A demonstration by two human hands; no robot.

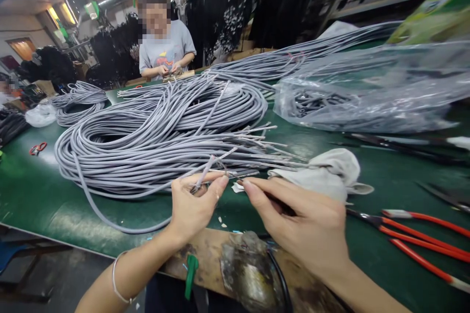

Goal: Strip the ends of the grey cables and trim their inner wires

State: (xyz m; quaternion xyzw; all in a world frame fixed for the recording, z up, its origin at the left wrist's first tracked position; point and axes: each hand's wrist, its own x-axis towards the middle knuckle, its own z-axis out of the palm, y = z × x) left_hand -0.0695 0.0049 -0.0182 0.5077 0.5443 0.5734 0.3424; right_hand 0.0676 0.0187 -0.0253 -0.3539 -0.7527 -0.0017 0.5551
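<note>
My left hand (194,203) pinches the stripped end of a grey cable (205,170) between thumb and fingers, just above the green table's near edge. My right hand (297,220) is closed in a pinch beside it, fingertips at the thin wires of the same cable end; what it grips is too small to name. The cable runs left into a big coil of grey cables (154,142) whose stripped ends fan out toward my hands.
A crumpled white cloth (323,173) lies right of my hands. Red-handled pliers (414,242) rest at the near right. A clear plastic bag (367,93) of cables sits far right. A person in a grey shirt (165,51) works across the green table (44,190). Small red scissors (37,148) lie left.
</note>
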